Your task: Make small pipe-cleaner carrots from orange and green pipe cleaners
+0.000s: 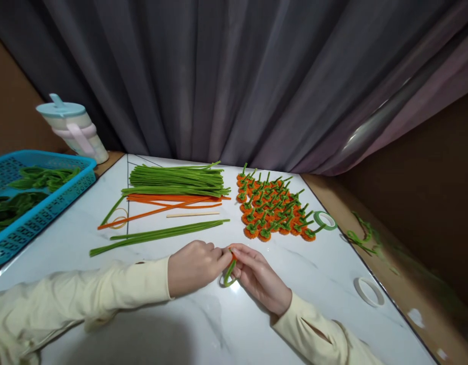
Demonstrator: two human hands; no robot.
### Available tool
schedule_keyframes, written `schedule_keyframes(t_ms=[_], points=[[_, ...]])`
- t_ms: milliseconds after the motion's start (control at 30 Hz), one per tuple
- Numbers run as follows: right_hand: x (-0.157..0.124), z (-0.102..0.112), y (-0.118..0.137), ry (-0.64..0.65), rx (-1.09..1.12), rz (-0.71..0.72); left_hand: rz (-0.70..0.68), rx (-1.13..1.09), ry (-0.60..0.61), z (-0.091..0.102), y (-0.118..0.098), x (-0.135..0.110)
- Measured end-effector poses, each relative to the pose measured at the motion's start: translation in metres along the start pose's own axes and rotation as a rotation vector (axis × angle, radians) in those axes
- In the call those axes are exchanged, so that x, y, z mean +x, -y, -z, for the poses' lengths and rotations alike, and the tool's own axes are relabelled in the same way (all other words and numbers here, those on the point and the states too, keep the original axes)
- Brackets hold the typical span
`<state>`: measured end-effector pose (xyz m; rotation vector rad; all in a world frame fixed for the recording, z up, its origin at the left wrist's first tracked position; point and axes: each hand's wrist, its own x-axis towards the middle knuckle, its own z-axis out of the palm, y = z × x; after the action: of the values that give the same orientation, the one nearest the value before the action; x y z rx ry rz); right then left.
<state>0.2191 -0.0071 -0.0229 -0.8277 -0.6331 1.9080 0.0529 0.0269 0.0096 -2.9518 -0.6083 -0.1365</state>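
Observation:
My left hand (198, 267) and my right hand (261, 276) meet over the front of the white table, fingertips close together. Pinched between them is a green pipe cleaner (228, 276) bent into a loop, with a bit of orange at its upper end; my fingers partly hide it. Beyond my left hand lie a few loose green pipe cleaners (161, 233) and a thin wooden stick (192, 215). Several orange pipe-cleaner pumpkins (264, 205) with green stems stand in rows past my right hand.
Green pipe cleaners (176, 180) lie bundled at the back, beside orange ones (173, 204). A blue basket (66, 203) with green leaf-like pieces and a lidded tumbler (79, 132) are at left. Green tape (325, 220) and a white tape roll (369, 292) lie right. Curtains hang behind.

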Motion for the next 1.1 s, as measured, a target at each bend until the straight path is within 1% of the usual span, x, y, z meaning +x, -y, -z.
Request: schedule_keyframes(t_ms=[100, 200, 300, 400, 467, 533, 600, 700, 767, 867, 967, 1100], points=[[-0.002, 0.0, 0.001, 0.021, -0.039, -0.022, -0.017, 0.052, -0.056, -0.001, 0.001, -0.002], [-0.004, -0.001, 0.002, 0.047, -0.051, -0.026, 0.03, -0.061, -0.03, 0.002, 0.008, -0.002], [-0.005, -0.003, 0.002, 0.085, -0.039, -0.036, 0.126, -0.351, 0.001, 0.008, 0.014, 0.0], [-0.006, -0.006, 0.004, 0.127, -0.074, -0.02, 0.326, -0.749, 0.003, 0.017, 0.018, 0.003], [-0.007, -0.007, 0.006, 0.114, -0.138, 0.042, 0.464, -0.937, -0.054, 0.023, 0.022, 0.006], [-0.006, -0.006, 0.007, 0.066, -0.199, 0.121, 0.526, -1.042, -0.111, 0.025, 0.029, 0.008], [-0.006, -0.003, 0.007, 0.014, -0.235, 0.183, 0.503, -1.108, -0.092, 0.025, 0.036, 0.009], [-0.005, 0.001, 0.005, -0.044, -0.281, 0.237, 0.449, -1.142, 0.011, 0.019, 0.042, 0.01], [-0.006, 0.001, 0.003, -0.055, -0.329, 0.262, 0.457, -1.158, 0.074, 0.014, 0.042, 0.011], [-0.008, 0.001, 0.0, -0.038, -0.377, 0.283, 0.481, -1.233, 0.148, 0.005, 0.039, 0.011], [-0.008, 0.001, -0.001, -0.009, -0.355, 0.273, 0.507, -1.339, 0.14, -0.005, 0.034, 0.012], [-0.007, 0.001, -0.003, -0.007, -0.345, 0.238, 0.534, -1.399, 0.059, -0.011, 0.026, 0.013]])
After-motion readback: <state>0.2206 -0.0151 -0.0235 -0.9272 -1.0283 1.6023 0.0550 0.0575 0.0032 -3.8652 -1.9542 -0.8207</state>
